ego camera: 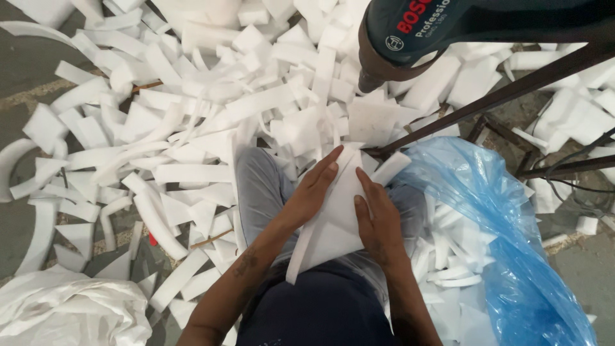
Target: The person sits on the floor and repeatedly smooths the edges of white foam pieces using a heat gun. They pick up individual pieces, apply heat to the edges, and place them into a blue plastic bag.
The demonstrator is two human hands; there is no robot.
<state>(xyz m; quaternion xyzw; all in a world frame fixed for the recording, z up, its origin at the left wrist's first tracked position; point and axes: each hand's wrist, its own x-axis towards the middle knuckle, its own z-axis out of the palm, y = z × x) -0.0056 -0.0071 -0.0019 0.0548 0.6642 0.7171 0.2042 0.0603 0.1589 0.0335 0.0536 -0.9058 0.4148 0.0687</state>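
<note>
I saw plain white foam offcuts [192, 134] all over a grey floor [25, 70], and a white foam sheet [339, 211] lay on my grey trousers [259, 189]. The bag [506, 224] was translucent blue, the power tool [448, 25] dark teal with red and white lettering, the sack [64, 311] white.

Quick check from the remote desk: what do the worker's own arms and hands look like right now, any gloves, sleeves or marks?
Both are bare: no gloves, no sleeves reaching the forearms, no rings or watch visible. The left hand has a dark tattoo-like mark on its forearm near the elbow. The right hand shows no markings that I can make out.
</note>
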